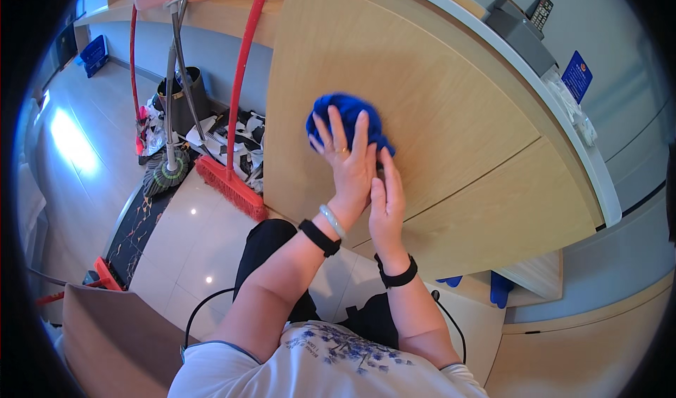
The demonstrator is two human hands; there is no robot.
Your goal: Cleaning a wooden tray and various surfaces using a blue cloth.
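Observation:
My left hand [346, 160], with a ring and a pale bangle, lies with spread fingers on a bunched blue cloth [351, 113]. It presses the cloth against the face of a light wood panel [449, 118], which looks like a cabinet front. Beside it, my right hand [387, 202] has its fingers stretched up to the cloth's lower right edge, close against the left hand. Its palm side is partly turned away, and no object shows in it. Dark bands circle both wrists.
A red broom [232, 187], a string mop [168, 171] and a dark bin [182, 97] stand at left by scattered torn scraps [248, 139]. A brown upholstered seat [116, 340] is at lower left. A grey box [520, 39] sits on the white-edged counter [570, 144].

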